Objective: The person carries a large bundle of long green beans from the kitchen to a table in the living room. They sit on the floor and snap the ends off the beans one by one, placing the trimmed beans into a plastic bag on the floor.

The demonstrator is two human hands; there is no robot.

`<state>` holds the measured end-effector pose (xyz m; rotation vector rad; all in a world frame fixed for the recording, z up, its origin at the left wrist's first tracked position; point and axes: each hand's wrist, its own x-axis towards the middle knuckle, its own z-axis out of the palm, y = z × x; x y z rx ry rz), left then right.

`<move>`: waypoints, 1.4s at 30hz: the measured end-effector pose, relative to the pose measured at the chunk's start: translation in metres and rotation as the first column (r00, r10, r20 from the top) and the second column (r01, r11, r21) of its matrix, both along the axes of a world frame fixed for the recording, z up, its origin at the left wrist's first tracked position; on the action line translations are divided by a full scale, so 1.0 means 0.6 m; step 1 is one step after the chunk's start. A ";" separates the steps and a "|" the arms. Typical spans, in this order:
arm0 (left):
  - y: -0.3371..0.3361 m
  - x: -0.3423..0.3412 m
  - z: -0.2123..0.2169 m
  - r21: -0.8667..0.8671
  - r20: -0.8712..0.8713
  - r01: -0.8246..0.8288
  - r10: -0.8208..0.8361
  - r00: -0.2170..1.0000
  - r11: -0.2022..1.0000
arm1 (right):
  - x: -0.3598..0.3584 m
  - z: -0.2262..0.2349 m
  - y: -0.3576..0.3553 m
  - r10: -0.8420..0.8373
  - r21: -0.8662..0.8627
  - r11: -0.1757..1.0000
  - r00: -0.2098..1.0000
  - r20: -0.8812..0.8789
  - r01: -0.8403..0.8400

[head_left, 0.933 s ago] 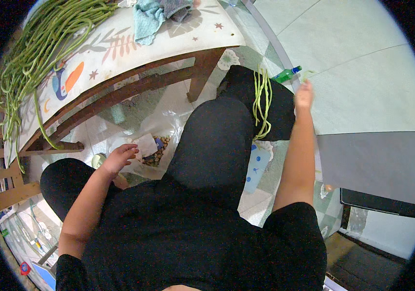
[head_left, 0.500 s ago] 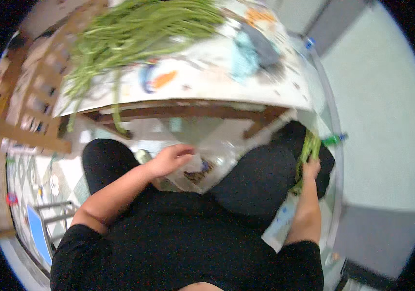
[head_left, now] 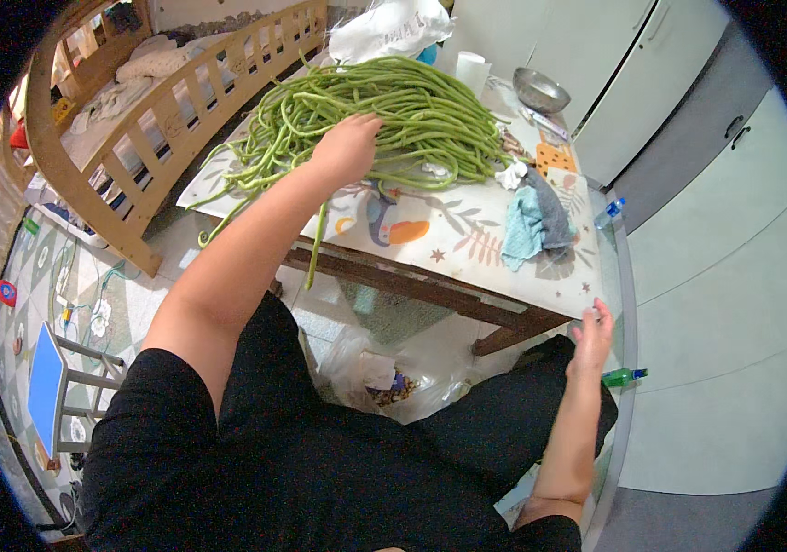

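1. On the table [head_left: 555, 285], turquoise cloth [head_left: 522, 225] and bowl [head_left: 541, 90] are set near long beans [head_left: 421, 101].
2. Beans are overlapped by the left hand [head_left: 349, 147]; its grip cannot be told.
3. The right hand [head_left: 590, 340] is held spread, well apart.

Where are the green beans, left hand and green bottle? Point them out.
Green beans [head_left: 421, 109]: head view, pile's middle.
Left hand [head_left: 346, 149]: head view, its back.
Green bottle [head_left: 621, 377]: head view, its body.

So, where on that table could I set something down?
The table has a bare strip between the bean heap and the near edge, from the dangling bean across to the teal cloth. The corner before that cloth looks free too. It's crowded around the left hand at the heap, and at the back, with a white bag, cup and metal bowl.
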<state>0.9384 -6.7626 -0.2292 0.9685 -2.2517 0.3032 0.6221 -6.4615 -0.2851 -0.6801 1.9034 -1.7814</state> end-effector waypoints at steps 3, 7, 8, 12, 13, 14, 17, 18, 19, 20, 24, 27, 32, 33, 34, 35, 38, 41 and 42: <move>0.012 -0.037 0.003 0.071 0.214 -0.198 0.179 0.960 0.978 | 0.010 -0.013 -0.006 -0.139 -0.016 0.990 0.969 -0.203 0.138; 0.042 -0.056 0.021 0.061 0.338 -0.270 0.235 0.911 0.961 | 0.085 0.008 -0.003 0.106 -0.030 0.990 0.853 -0.512 -0.141; 0.042 -0.039 0.014 0.045 0.322 -0.248 0.221 0.921 0.968 | 0.119 0.028 -0.008 0.196 0.008 0.974 0.825 -0.530 -0.227; 0.091 -0.046 0.027 -0.219 -0.024 -0.043 0.039 0.999 0.975 | 0.178 0.058 -0.040 0.572 -0.263 0.789 0.820 -0.017 -0.555; 0.119 -0.051 0.025 -0.215 -0.015 0.038 -0.042 0.999 0.976 | 0.187 0.062 -0.052 0.610 -0.274 0.775 0.787 0.091 -0.569; 0.150 -0.057 0.026 -0.212 -0.009 0.120 -0.124 0.992 0.970 | 0.188 0.068 -0.060 0.645 -0.293 0.760 0.729 0.229 -0.581; 0.243 -0.065 0.003 -0.205 0.076 0.279 -0.269 0.960 0.938 | 0.208 0.061 -0.082 0.722 -0.402 0.691 0.540 0.433 -0.601; 0.269 -0.067 -0.006 -0.171 0.090 0.349 -0.338 0.937 0.922 | 0.215 0.056 -0.086 0.742 -0.444 0.667 0.483 0.465 -0.599; 0.290 -0.061 -0.021 -0.124 0.106 0.409 -0.398 0.911 0.904 | 0.221 0.041 -0.090 0.709 -0.414 0.703 0.520 0.476 -0.579; 0.311 -0.057 -0.031 -0.077 0.096 0.422 -0.415 0.905 0.903 | 0.220 0.024 -0.088 0.668 -0.371 0.741 0.562 0.487 -0.559; 0.325 -0.032 -0.077 0.083 0.037 0.331 -0.335 0.942 0.940 | 0.208 -0.007 -0.085 0.556 -0.324 0.831 0.661 0.504 -0.452; 0.330 -0.003 -0.092 0.258 0.023 0.323 -0.340 0.940 0.911 | 0.176 -0.008 -0.086 0.527 -0.358 0.849 0.678 0.513 -0.389; 0.348 0.039 -0.101 0.604 -0.782 0.713 -0.093 0.616 -0.355 | 0.155 -0.010 -0.080 0.651 -0.484 0.750 0.631 0.421 -0.451; 0.353 0.045 -0.099 0.521 -0.804 0.707 0.003 0.594 -0.478 | 0.152 -0.010 -0.080 0.652 -0.484 0.749 0.632 0.418 -0.453; 0.352 0.049 -0.100 0.475 -0.814 0.692 0.027 0.580 -0.544 | 0.148 -0.008 -0.083 0.676 -0.513 0.725 0.615 0.406 -0.460; 0.352 0.051 -0.103 0.424 -0.823 0.672 0.051 0.566 -0.606 | 0.143 -0.008 -0.085 0.700 -0.541 0.700 0.597 0.393 -0.465; 0.358 0.050 -0.115 0.396 -0.796 0.672 0.131 0.591 -0.625 | 0.129 -0.011 -0.087 0.680 -0.534 0.714 0.627 0.379 -0.452; 0.366 0.049 -0.119 0.266 -0.770 0.683 0.277 0.575 -0.680 | 0.125 -0.014 -0.084 0.661 -0.532 0.731 0.636 0.399 -0.426; 0.368 0.049 -0.117 0.239 -0.755 0.687 0.313 0.576 -0.687 | 0.119 -0.017 -0.085 0.647 -0.521 0.745 0.641 0.412 -0.417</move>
